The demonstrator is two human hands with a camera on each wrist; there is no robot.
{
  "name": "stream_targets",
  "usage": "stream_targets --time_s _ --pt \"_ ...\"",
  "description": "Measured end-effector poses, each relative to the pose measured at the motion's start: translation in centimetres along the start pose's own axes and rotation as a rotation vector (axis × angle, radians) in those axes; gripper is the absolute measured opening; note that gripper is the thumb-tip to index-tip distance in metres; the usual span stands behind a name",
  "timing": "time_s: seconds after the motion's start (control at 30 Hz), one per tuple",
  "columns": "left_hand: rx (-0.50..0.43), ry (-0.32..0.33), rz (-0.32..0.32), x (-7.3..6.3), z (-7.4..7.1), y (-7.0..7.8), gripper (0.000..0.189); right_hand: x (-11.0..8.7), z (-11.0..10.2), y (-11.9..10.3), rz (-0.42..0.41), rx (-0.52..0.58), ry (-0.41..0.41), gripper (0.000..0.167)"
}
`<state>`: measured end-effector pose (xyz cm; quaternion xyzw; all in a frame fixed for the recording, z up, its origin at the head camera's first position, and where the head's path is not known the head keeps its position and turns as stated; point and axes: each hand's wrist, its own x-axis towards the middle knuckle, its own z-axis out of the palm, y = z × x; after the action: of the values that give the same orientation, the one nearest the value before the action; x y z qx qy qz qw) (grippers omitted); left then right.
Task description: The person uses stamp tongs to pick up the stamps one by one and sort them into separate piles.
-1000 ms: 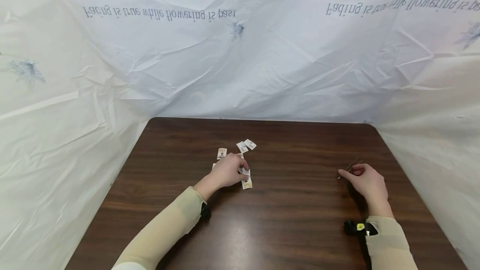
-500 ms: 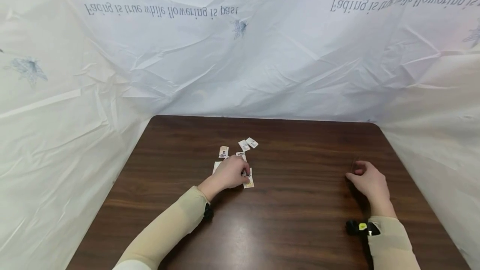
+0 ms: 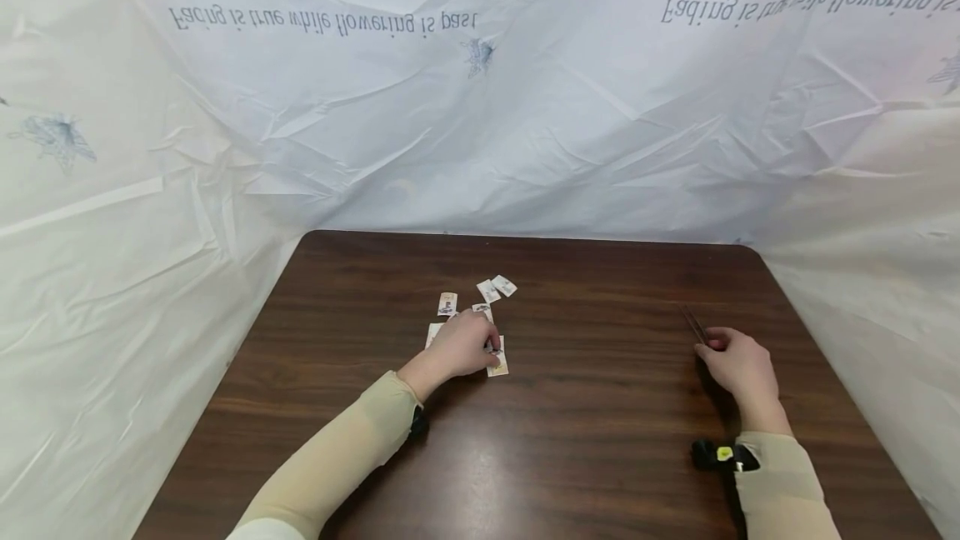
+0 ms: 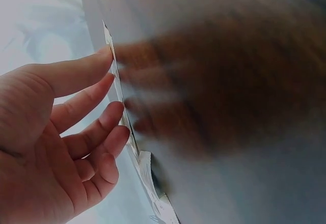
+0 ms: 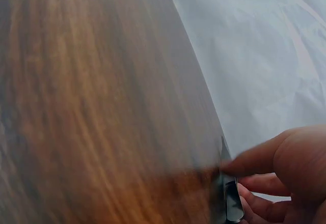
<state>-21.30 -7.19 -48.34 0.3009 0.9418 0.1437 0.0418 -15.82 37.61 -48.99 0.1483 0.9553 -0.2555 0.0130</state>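
My left hand [image 3: 461, 344] lies over several small printed paper pieces, its thumb and fingertips resting on the nearest one [image 3: 498, 365]. The left wrist view shows these fingertips against the thin paper edge, with a curled paper piece [image 4: 146, 175] beside them; the hand covers part of the group. Well to the right, my right hand [image 3: 738, 361] pinches a pair of thin metal tweezers [image 3: 693, 326] between thumb and fingers. Their two prongs point away and to the left, slightly apart. In the right wrist view the tweezers' shiny rounded end [image 5: 234, 206] shows beside the fingers.
Beyond the left hand lie a separate paper piece [image 3: 447, 304] and two overlapping pieces [image 3: 505, 286]. The dark wood table [image 3: 585, 407] has rounded far corners. A white printed plastic sheet [image 3: 570, 107] hangs behind it and along both sides.
In my right hand the tweezers have turned, from pointing away to the right to pointing away to the left. My left hand has stayed on the paper pieces.
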Motion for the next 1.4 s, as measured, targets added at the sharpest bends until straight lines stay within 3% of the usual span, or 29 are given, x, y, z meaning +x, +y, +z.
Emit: stream_targets --time_s 0.33,0.57,0.7,0.8,1.03,1.27,1.4 --pt "0.005 -0.015 0.008 0.0 -0.6 0.2 0.005 -0.3 0.4 -1.0 -0.007 -0.014 -0.013 0.042" --pt "0.017 -0.007 0.001 0.1 -0.5 0.2 0.005 -0.7 1.1 -2.8 -0.139 0.082 -0.037 0.041" --pt "0.027 0.004 -0.005 0.3 -0.2 0.1 0.007 -1.3 1.9 -4.6 -0.241 0.145 -0.138 0.045" --pt "0.028 0.009 -0.011 0.3 0.0 0.1 0.008 -2.1 2.7 -6.2 -0.304 0.208 -0.259 0.049" --pt "0.024 0.001 -0.032 0.1 0.1 -0.1 0.009 -4.0 4.8 -10.1 -0.383 0.312 -0.549 0.035" --pt "0.009 -0.005 -0.028 0.1 0.0 -0.1 0.010 -5.4 6.3 -12.6 -0.542 0.303 -0.664 0.032" --pt "-0.004 -0.005 -0.024 0.1 -0.1 -0.2 0.010 -5.7 7.0 -13.6 -0.567 0.316 -0.701 0.028"
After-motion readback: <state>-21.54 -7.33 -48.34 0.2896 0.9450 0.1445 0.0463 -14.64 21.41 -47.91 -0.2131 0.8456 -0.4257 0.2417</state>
